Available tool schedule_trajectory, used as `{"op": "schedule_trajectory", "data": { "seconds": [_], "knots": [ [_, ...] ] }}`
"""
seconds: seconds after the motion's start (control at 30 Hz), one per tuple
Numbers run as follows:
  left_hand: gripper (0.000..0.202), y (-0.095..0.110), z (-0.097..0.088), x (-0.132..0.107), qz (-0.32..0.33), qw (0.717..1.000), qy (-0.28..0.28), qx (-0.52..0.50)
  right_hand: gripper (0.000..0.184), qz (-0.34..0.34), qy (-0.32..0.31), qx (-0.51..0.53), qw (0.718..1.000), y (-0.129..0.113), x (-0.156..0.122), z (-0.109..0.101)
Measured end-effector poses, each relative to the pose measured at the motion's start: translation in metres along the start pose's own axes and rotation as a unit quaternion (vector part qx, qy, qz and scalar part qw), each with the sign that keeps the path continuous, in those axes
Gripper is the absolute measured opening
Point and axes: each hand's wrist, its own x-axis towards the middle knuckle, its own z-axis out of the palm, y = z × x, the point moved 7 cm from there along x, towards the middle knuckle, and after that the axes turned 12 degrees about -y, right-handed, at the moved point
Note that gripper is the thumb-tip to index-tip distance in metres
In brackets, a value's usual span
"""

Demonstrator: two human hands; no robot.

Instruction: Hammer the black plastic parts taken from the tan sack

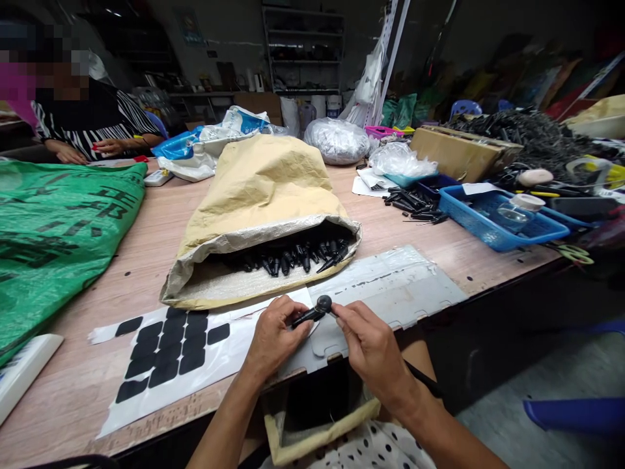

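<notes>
My left hand (277, 335) is closed round the stem of a black round-headed rod-like part (317, 309), held above the table's front edge. My right hand (370, 345) has its thumb and fingertips pinched together at the right side of the part's round head. Anything small between those fingertips is hidden. Just left lies a white backing sheet (170, 392) with several black rounded-square stickers (166, 368). Behind my hands a tan woven sack (263, 189) lies with its mouth towards me, and several black tapered parts (286, 262) show inside.
A grey board (390, 286) lies under my hands. An open sack (322, 438) is at my lap. Blue baskets (502, 238), loose black parts (415, 202) and a cardboard box (454, 153) stand right. Left are a green sack (68, 234) and a co-worker (92, 124).
</notes>
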Motion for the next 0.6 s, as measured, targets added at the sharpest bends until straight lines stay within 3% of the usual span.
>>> {"op": "schedule_trajectory", "data": {
  "seconds": [0.07, 0.23, 0.33, 0.47, 0.6],
  "knots": [
    [0.011, 0.0, 0.0, 0.0, -0.002, 1.0, 0.0, -0.001, 0.04, 0.008, 0.007, 0.0, 1.0, 0.003, 0.0, -0.002],
    [0.015, 0.0, 0.0, 0.0, -0.001, 1.0, -0.008, 0.004, 0.035, 0.011, 0.079, -0.027, 0.996, 0.012, 0.008, -0.035],
    [0.024, 0.0, 0.0, -0.001, 0.001, 1.0, -0.018, -0.005, 0.032, 0.052, 0.081, -0.105, 0.99, 0.036, 0.012, -0.047],
    [0.036, -0.001, 0.0, -0.002, 0.0, 1.0, -0.029, -0.01, 0.03, 0.141, 0.06, -0.241, 0.958, 0.079, 0.011, -0.054],
    [0.042, -0.001, 0.001, -0.001, -0.001, 1.0, -0.029, 0.002, 0.028, 0.165, 0.058, -0.325, 0.929, 0.104, 0.01, -0.055]
  ]
}}
